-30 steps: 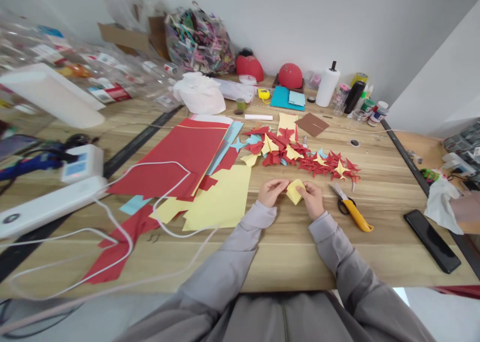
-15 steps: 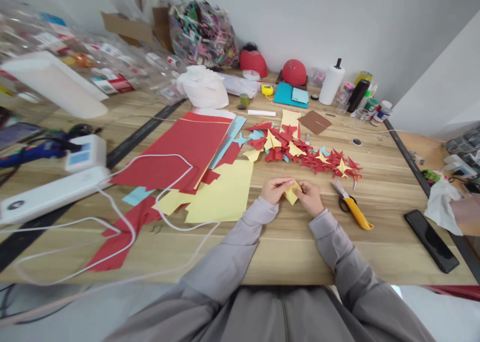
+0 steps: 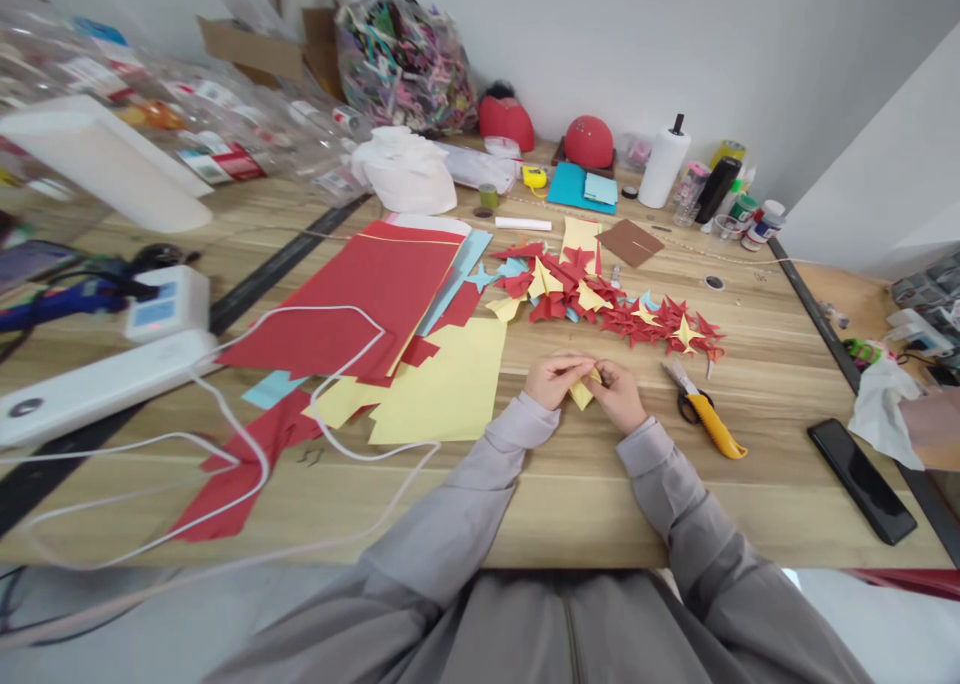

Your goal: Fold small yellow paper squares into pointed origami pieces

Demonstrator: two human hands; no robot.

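Observation:
A small folded yellow paper (image 3: 582,394) is pinched between my two hands over the wooden table (image 3: 570,504). My left hand (image 3: 553,378) grips its upper left side, the fingers reaching over its top. On the paper's right edge, my right hand (image 3: 619,396) has its thumb and fingers closed. Beyond the hands lies a pile of folded red paper pieces (image 3: 626,319) with a few yellow and light blue ones. To the right of my right hand are yellow-handled scissors or a cutter (image 3: 716,424).
Red sheets (image 3: 352,294), a yellow sheet (image 3: 450,389) and scraps lie left, crossed by a white cable (image 3: 262,454). A black phone (image 3: 862,479) is at the right. Bottles, a white roll (image 3: 664,169) and red domes (image 3: 589,144) stand along the back.
The fingers of my left hand have moved right over the top of the yellow paper, and less of the paper shows. My right hand has shifted slightly.

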